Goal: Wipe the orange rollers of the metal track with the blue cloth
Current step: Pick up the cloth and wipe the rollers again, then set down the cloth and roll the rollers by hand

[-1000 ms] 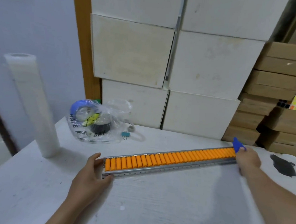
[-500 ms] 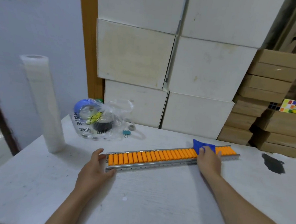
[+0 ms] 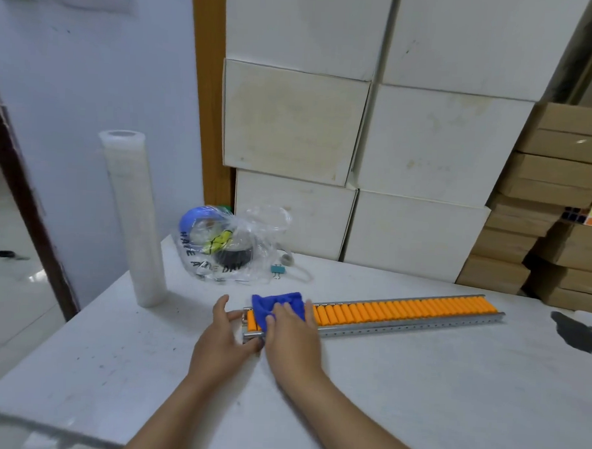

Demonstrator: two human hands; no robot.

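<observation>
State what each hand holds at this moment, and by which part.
The right hand presses the blue cloth down by its near edge onto the orange rollers. The left hand grips the metal track by its left end.

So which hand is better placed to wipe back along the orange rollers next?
The right hand. It presses the blue cloth on the orange rollers at the track's near end, with its grip on the cloth. The left hand steadies the metal track end.

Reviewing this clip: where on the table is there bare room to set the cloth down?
Bare table lies in front of the metal track, right of the right hand, and on the near-left corner. Crowded: the back-left, with film roll, plastic bag and binder clip.
</observation>
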